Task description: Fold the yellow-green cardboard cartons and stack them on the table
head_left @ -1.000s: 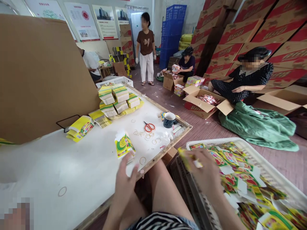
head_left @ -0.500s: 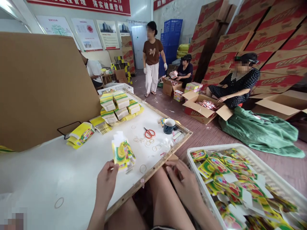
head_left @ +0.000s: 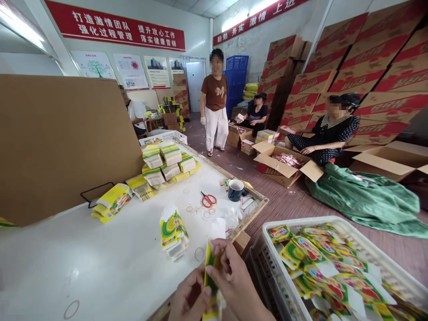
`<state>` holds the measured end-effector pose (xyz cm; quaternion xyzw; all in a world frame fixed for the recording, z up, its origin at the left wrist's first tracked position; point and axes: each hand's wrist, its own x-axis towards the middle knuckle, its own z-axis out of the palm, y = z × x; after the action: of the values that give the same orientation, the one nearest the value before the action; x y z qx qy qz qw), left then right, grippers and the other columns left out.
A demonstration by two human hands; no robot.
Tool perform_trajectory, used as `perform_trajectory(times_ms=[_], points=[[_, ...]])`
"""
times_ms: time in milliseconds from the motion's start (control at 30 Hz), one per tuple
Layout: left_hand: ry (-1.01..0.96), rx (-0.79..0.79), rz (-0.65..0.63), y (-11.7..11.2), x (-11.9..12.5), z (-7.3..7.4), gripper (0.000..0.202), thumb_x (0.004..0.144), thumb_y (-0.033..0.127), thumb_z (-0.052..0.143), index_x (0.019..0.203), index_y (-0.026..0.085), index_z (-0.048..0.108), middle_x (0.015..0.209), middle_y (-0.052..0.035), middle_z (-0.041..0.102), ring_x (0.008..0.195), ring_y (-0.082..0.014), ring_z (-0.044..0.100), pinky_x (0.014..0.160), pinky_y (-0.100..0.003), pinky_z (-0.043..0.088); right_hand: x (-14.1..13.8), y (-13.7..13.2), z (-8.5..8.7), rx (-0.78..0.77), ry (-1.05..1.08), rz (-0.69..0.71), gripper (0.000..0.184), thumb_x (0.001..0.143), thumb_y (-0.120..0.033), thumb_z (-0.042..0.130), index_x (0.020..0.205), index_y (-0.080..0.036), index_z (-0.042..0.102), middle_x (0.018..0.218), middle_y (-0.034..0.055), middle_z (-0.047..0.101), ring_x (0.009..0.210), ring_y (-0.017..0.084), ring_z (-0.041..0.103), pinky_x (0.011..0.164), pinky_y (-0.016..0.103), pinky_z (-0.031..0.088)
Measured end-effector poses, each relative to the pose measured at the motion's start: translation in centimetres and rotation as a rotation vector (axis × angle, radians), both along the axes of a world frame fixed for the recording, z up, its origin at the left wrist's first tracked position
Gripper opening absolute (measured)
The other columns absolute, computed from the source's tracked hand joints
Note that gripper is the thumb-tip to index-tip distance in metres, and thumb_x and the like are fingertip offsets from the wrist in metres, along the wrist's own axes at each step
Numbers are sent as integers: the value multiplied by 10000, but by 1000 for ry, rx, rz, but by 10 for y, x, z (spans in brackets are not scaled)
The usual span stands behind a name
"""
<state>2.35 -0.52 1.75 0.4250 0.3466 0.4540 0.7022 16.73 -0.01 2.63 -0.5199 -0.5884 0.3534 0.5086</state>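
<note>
Over the table's near edge, both hands are closed on one yellow-and-green carton (head_left: 210, 267), narrow and partly opened out, with a white flap at its far end. My left hand (head_left: 191, 292) grips it from the left, near the lower end. My right hand (head_left: 236, 278) pinches it from the right, thumb lying across its face. Just beyond them a small pile of flat cartons (head_left: 174, 232) rests on the white table (head_left: 110, 258). To the right of my hands stands a white plastic crate (head_left: 270, 263) heaped with yellow-green cartons (head_left: 329, 267).
Stacked carton bundles (head_left: 167, 162) sit at the table's far side. Red-handled scissors (head_left: 208, 200), rubber bands (head_left: 199, 254) and a dark mug (head_left: 236, 191) lie toward its right corner. A large cardboard sheet (head_left: 67, 142) stands at left. Several people work beyond, one standing (head_left: 215, 102).
My left hand has moved right from the carton pile, bringing a carton to my right hand. Both hands now hold it. The standing person has come closer, and the view has tilted up.
</note>
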Motion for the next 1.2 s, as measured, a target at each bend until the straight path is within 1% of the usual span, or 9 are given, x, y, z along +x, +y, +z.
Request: perform_trajectory(times_ms=[67,200,333,433,600,767,900,1067,1200], points=[[-88,-89,-36,0,4,0,309,733,500,712,767,205,625,717,-35,611,652,-178,581,618,-267,462,-4,-2,0,-11,82,18,364,794,-290,634,1137,-234,526,892,35,567,761,174,560,687,267,504],[-176,-148,-14,-2,11,0,469,675,568,728,988,220,694,994,-118,677,993,-328,608,873,-446,474,-8,-5,5,-15,201,73,265,804,-304,624,1040,-220,537,847,28,524,762,171,541,655,255,491],[-245,-170,-38,-2,13,-4,469,656,507,770,1001,195,714,1045,-143,681,1094,-373,569,936,-500,451,-7,-6,2,-8,177,72,181,833,-280,590,996,-210,552,802,8,492,703,146,502,631,240,466],[-255,-227,-26,0,12,-7,470,672,482,769,1032,188,697,1025,-143,694,1028,-367,617,911,-508,475,-6,-7,-5,34,147,27,205,847,-280,574,1037,-202,564,809,14,526,673,138,506,615,230,464],[-247,-274,143,3,11,-9,445,670,429,788,1010,161,686,957,-132,719,1010,-353,633,881,-472,515,-4,-5,-11,75,87,-170,502,803,-303,628,1274,-198,490,970,59,606,797,176,579,725,265,506],[-224,-249,163,1,15,-7,485,658,435,791,1033,152,673,976,-142,714,989,-365,640,842,-477,536,-1,-3,-6,-8,68,-99,301,823,-343,609,1081,-193,647,1043,91,649,938,227,603,796,291,506],[-169,-209,129,0,15,-6,499,686,466,759,1072,167,658,1030,-145,702,982,-364,643,836,-473,536,-1,-3,-2,-99,133,-36,251,851,-380,580,940,-165,674,961,102,685,872,229,628,763,293,509],[-134,-82,93,2,14,-5,453,744,472,701,1085,178,659,1095,-130,684,1101,-349,581,928,-460,486,0,0,-3,-135,158,-51,307,834,-395,604,1006,-148,664,994,118,690,856,231,636,755,296,514],[35,8,161,6,7,-3,466,755,465,696,1115,173,652,1164,-127,656,1147,-324,555,998,-441,443,3,1,-5,-115,133,-46,308,835,-379,601,1028,-147,662,973,119,691,838,229,637,745,296,517]])
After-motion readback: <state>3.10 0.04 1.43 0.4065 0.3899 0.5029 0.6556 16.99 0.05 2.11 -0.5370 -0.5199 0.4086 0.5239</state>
